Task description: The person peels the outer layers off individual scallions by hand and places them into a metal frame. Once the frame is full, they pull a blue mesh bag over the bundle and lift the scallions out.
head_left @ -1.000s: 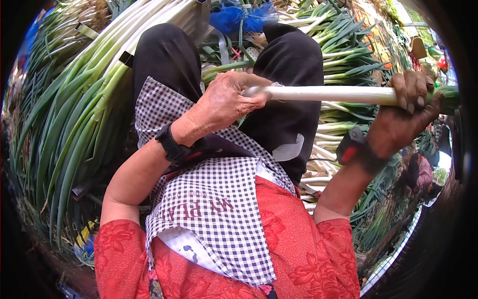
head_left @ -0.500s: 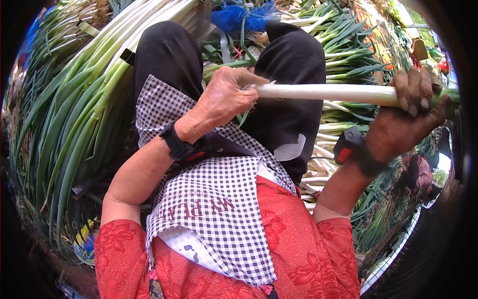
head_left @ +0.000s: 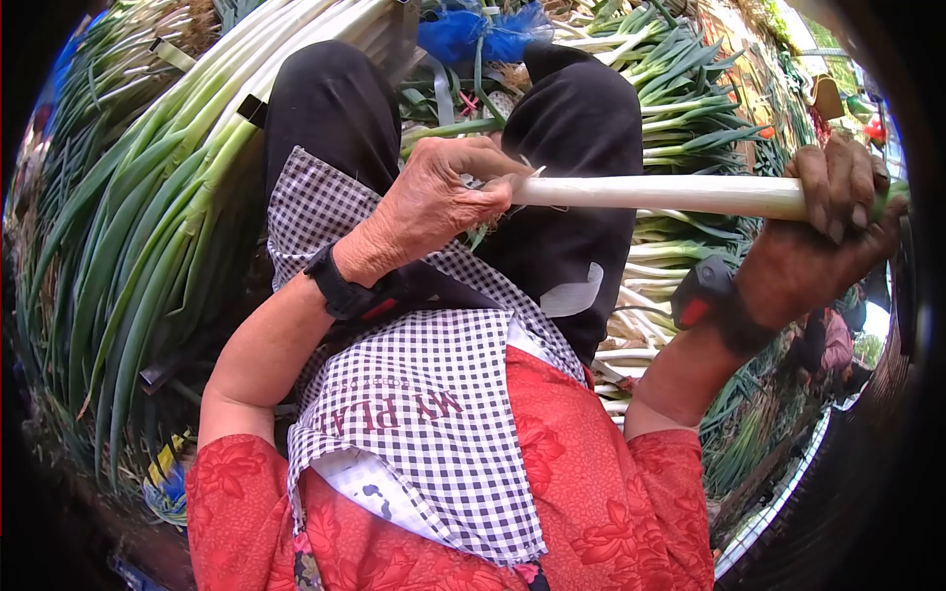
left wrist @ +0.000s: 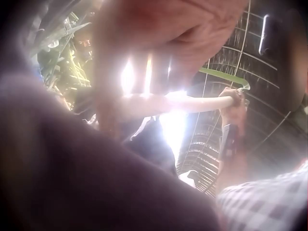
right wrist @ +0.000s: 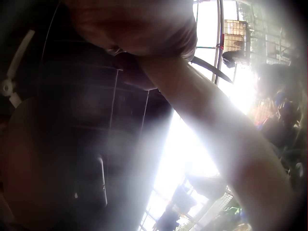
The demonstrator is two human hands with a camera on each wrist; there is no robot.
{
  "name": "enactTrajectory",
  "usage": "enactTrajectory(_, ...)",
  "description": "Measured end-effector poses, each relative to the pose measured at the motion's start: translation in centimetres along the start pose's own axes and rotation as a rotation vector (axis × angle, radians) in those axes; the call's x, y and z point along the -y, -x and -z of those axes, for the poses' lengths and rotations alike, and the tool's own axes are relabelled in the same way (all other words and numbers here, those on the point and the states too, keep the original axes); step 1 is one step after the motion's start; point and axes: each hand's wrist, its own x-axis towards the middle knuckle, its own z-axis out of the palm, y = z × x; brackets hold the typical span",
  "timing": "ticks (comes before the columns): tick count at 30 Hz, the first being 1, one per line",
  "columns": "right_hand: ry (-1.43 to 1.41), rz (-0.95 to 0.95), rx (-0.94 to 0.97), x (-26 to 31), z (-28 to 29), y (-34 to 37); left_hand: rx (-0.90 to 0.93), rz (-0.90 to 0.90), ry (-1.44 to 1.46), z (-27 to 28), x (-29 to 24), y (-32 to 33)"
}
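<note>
A large green onion [head_left: 670,195] lies nearly level across the lap in the head view, its thick white shaft peeled smooth. My left hand [head_left: 424,202] pinches the root end between thumb and fingers, where thin pale strands show. Around the upper shaft, close to the green part, the fingers of my right hand [head_left: 828,227] are curled. Most of the green leaves are cut off at the view's dark edge. In the left wrist view, the shaft [left wrist: 202,104] runs from the near hand to the far one. Glare washes out much of both wrist views.
A big bundle of green onions [head_left: 168,236] slopes along the left, beside metal brackets [head_left: 252,111]. More onions [head_left: 680,108] lie in rows beyond the right knee. Blue plastic [head_left: 483,37] sits between the knees' far side. A pale peel strip [head_left: 574,294] clings to the right trouser leg.
My right hand has shifted slightly right and down, taking the green onion with it. The left hand stays at the root end, with its fingers in a changed pinch.
</note>
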Motion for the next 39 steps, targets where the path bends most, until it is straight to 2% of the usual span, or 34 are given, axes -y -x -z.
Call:
enactTrajectory(6, -0.059, -0.040, 0.026, 0.8, -0.1, -0.2, 0.025, -0.013, -0.011, 0.0, -0.1, -0.3)
enactTrajectory(10, -0.061, -0.097, 0.177, 0.8, 0.7, -1.2, 0.030, 0.051, 0.016, 0.1, 0.1, -0.3)
enactTrajectory(14, 0.053, -0.012, 0.167, 0.7, 1.9, -1.9, 0.003, 0.134, 0.031, 0.2, 0.1, -0.2)
enactTrajectory(16, 0.427, 0.187, 0.123, 0.6, 2.8, -1.7, -0.003, 0.191, 0.018, 0.4, 0.4, -0.4)
enactTrajectory(18, 1.278, 0.502, 0.049, 0.9, 4.0, -1.8, 0.056, 0.306, -0.144, 0.6, 1.2, -0.7)
enactTrajectory(19, 1.628, 0.617, 0.067, 1.3, 4.5, -2.0, 0.055, 0.197, -0.568, 0.7, 1.4, -0.8)
enactTrajectory(20, 1.883, 0.728, 0.091, 1.7, 5.0, -2.2, 0.051, 0.192, -0.568, 0.9, 2.3, -0.6)
enactTrajectory(22, 2.100, 0.827, 0.165, 2.2, 5.7, -2.5, -0.103, -0.172, -1.008, 1.1, 3.4, -0.2)
enactTrajectory(23, 2.142, 0.854, 0.187, 2.5, 5.9, -2.7, -0.102, -0.177, -1.009, 1.2, 3.9, -0.5)
enactTrajectory(27, 2.219, 0.931, 0.226, 2.4, 5.7, -2.9, -0.200, -0.261, -0.371, 0.8, -0.2, -1.6)
enactTrajectory(28, 2.233, 0.943, 0.222, 2.2, 5.3, -3.0, -0.203, -0.260, -0.372, 0.6, -0.6, -1.4)
enactTrajectory(30, 2.248, 0.961, 0.222, 1.9, 4.8, -3.1, 0.020, -0.119, -0.205, 0.6, -1.0, -1.3)
enactTrajectory(32, 2.255, 0.976, 0.229, 1.8, 4.4, -3.2, 0.011, -0.173, -0.231, 0.5, -0.5, -1.3)
enactTrajectory(34, 2.270, 0.988, 0.235, 1.6, 4.0, -3.3, 0.039, -0.080, -0.171, 0.7, -1.1, -1.4)
enactTrajectory(39, 2.289, 1.013, 0.259, 1.5, 3.4, -3.5, 0.120, -0.085, -0.061, 1.1, -0.5, -1.6)
